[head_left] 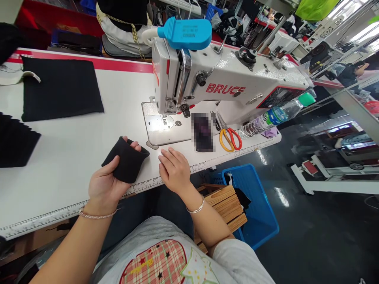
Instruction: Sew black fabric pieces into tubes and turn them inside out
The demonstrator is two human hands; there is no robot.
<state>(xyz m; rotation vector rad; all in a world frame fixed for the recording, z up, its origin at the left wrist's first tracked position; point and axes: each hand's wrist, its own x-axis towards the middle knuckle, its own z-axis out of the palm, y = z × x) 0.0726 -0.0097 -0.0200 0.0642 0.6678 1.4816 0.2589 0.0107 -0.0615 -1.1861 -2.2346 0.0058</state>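
A folded piece of black fabric [126, 161], looped like a cuff, sits in my left hand [106, 183]. The thumb lies on its near face and fingertips show through its open end. My right hand [175, 169] rests at the table's front edge, palm down, fingers stretched out and holding nothing. Just beyond that hand is the metal needle plate [156, 132] of a white sewing machine [225, 75]. Flat on the table at the far left lies a large black fabric panel [60, 88], and nearer is a stack of black fabric pieces [16, 142].
Right of the needle plate lie a pixelated dark object [203, 132] and scissors with yellow and red handles [230, 138]. A water bottle [275, 114] leans beside the machine. A blue bin [263, 213] and a wooden stool [226, 207] stand below the table.
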